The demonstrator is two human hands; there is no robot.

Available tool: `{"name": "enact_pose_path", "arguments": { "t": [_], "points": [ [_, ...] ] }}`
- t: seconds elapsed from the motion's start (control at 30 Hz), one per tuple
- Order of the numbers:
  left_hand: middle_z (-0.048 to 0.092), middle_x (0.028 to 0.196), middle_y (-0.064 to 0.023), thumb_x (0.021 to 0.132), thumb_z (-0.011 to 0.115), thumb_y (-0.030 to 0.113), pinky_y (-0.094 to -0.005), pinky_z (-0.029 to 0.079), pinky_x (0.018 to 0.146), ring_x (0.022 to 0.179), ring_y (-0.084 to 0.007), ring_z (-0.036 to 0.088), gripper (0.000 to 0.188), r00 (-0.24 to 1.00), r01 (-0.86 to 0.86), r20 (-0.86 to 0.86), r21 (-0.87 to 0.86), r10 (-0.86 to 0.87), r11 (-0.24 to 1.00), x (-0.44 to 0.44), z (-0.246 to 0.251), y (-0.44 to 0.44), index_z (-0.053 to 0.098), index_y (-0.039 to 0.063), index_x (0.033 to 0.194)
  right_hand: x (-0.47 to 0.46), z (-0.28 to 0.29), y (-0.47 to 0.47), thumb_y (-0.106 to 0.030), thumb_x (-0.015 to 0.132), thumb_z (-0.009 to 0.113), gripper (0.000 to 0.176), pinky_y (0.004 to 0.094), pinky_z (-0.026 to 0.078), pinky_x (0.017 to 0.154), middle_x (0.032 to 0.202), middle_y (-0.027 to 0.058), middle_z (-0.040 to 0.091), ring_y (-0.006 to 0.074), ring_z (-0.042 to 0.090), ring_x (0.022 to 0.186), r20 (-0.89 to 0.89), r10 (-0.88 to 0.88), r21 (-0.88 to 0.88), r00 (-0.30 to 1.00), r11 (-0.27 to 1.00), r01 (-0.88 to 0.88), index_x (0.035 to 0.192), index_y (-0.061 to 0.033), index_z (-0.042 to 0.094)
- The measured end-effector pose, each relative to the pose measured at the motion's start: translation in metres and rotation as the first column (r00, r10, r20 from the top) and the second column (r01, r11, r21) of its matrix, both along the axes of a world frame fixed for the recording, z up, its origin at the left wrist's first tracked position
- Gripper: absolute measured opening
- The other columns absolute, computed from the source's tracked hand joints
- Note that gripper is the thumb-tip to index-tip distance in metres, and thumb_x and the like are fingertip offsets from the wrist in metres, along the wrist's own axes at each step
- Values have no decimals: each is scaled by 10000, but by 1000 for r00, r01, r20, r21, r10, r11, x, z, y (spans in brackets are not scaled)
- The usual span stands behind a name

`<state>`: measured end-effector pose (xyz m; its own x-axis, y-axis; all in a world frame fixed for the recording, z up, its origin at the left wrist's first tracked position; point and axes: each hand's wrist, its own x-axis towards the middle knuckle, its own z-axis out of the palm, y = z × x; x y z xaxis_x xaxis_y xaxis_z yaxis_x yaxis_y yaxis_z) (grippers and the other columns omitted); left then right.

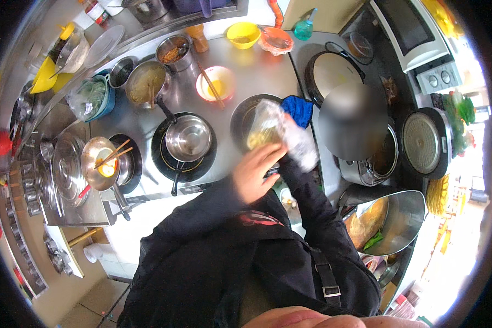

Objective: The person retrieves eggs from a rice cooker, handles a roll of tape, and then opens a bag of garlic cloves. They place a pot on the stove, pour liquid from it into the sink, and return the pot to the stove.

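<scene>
A clear plastic bag (266, 123) with pale yellow pieces in its lower part is in front of me, over a round dark pan or hob (240, 112). My right hand (289, 125) grips the bag and is mostly hidden by its blurred plastic. My left hand (259, 170) is at the bag's lower edge, thumb and fingers apart. Behind the bag lies a blue cloth (298, 110). Left of it, a white bowl with a red rim (225, 78) holds yellow liquid, with chopsticks (210, 85) across it. An empty steel saucepan (188, 138) sits on a black hob (158, 151).
At left, a tilted pan (91, 180) with egg and chopsticks rests above another pot. Behind stand a pan with batter residue (137, 80), a steel pot (176, 40), a yellow bowl (244, 33) and an orange bowl (276, 39). An electric griddle (326, 67) and an open cooker (352, 172) are right.
</scene>
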<state>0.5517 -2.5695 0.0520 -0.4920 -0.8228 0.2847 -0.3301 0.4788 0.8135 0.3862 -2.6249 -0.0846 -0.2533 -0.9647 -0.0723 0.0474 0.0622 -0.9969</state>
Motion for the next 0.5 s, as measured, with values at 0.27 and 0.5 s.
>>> {"name": "enact_pose_path", "arguments": {
  "t": [0.27, 0.5],
  "points": [
    [657, 1149, -146, 819, 709, 70, -314, 513, 866, 984, -225, 653, 356, 979, -132, -76, 473, 189, 871, 84, -42, 70, 633, -1, 1159, -53, -15, -159, -75, 920, 558, 297, 299, 424, 963, 1167, 93, 595, 159, 537, 1087, 17, -71, -415, 997, 907, 72, 1208, 0, 549],
    [677, 1076, -136, 833, 703, 99, -313, 505, 861, 959, -207, 647, 304, 935, -269, -30, 591, 354, 760, 129, -52, 115, 652, 11, 1119, -64, -88, -122, -231, 858, 644, 440, 444, 370, 1055, 1312, 254, 524, 408, 470, 1232, -950, 112, 59, 291, 981, -185, 1200, 38, 577]
  ]
}}
